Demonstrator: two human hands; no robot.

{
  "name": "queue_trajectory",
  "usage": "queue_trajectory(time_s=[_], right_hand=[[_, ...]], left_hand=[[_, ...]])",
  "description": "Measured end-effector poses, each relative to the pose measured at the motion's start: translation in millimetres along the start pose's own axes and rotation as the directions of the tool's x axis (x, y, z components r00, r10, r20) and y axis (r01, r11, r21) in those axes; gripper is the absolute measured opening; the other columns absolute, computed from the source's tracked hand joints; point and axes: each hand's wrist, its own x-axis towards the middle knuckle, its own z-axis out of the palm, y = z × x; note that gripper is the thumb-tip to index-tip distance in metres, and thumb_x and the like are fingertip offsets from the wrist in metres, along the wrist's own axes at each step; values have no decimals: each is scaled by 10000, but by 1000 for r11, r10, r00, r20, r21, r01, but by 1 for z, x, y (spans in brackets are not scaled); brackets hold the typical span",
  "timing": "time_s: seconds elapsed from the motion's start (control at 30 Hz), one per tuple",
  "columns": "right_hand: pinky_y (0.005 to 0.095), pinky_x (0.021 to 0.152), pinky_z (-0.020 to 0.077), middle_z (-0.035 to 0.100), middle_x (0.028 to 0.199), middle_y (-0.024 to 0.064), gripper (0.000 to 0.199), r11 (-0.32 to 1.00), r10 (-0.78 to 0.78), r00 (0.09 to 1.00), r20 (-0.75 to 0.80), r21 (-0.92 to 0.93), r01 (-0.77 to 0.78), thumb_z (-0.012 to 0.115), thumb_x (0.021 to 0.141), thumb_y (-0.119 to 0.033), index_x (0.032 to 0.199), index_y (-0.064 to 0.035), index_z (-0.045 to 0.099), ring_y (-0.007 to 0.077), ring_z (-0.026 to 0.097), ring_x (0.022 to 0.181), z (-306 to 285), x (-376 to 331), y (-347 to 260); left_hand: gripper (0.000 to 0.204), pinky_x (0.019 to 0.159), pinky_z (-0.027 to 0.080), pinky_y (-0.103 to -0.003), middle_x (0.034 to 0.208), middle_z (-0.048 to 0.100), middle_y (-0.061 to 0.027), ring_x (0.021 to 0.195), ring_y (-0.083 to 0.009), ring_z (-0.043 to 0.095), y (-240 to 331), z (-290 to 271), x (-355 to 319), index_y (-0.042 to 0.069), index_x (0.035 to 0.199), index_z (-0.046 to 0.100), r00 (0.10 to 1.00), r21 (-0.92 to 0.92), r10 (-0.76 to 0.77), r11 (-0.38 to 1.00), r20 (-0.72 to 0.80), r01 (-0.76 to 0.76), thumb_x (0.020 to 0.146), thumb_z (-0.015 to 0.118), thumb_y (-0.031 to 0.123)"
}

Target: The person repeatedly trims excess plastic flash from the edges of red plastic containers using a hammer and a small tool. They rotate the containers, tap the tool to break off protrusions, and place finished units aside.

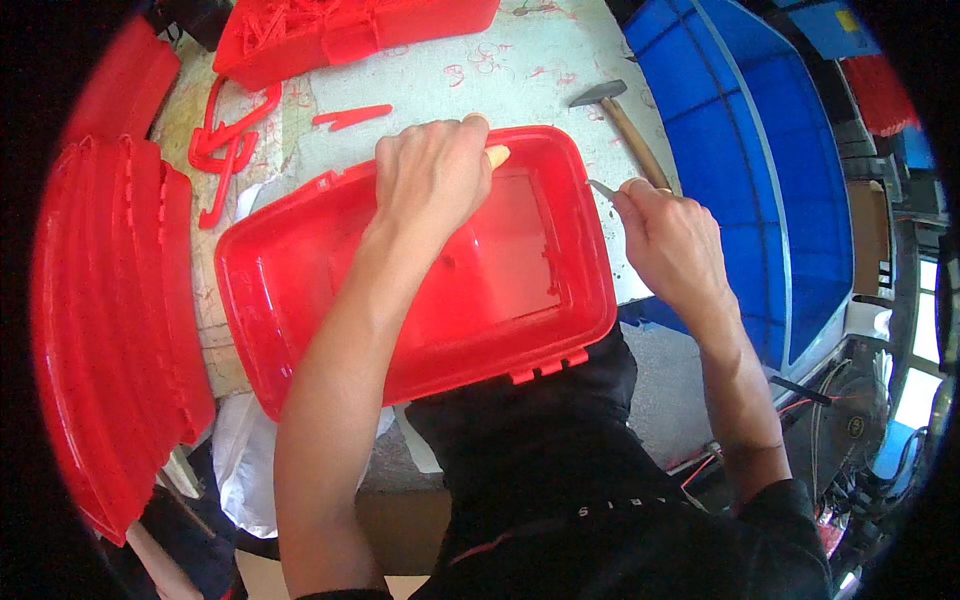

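Head view: trimming step judged in hand, left hand (435,175) clenched on 12 o'clock rim of red rectangular plastic tub (400,300) mid-counter (520,70), right hand (675,240) at 3 o'clock grasping thin metal blade (603,188) against rim; next, steady scraping along edge.

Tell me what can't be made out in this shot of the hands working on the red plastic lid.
- Small blade in the right hand: head view, mostly hidden in the fist.
- Far rim of the red lid: covered by the left hand.
- Stack of red lids: cut off by the dark fisheye rim.
- Hammer: handle end hidden behind the right hand.
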Motion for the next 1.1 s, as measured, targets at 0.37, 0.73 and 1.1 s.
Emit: queue_trajectory(time_s=[0.37,0.73,1.1], right_hand=[[428,568,480,650,715,183,186,996,78,996,31,-35,-77,580,977,-174,875,-36,651,357,642,644,-1,-30,-8],[475,552,502,657,732,191,211,999,50,997,66,-16,-49,585,976,-214,864,-37,616,386,656,638,-8,-80,-2],[346,606,466,613,720,114,179,754,116,798,591,471,-458,557,986,-157,961,-2,645,224,600,640,-49,-122,19]], left_hand=[[200,579,513,-467,746,713,-159,685,-324,711,1,-2,-1,56,1031,711,1000,12,-24,1000,15,23,901,645,193],[173,605,505,-437,754,714,-160,704,-307,710,3,-2,1,55,998,729,997,-2,-57,998,46,57,902,633,162],[257,618,520,-444,780,720,-154,710,-296,707,5,-9,5,70,1088,719,991,86,-101,992,89,93,926,645,255]])
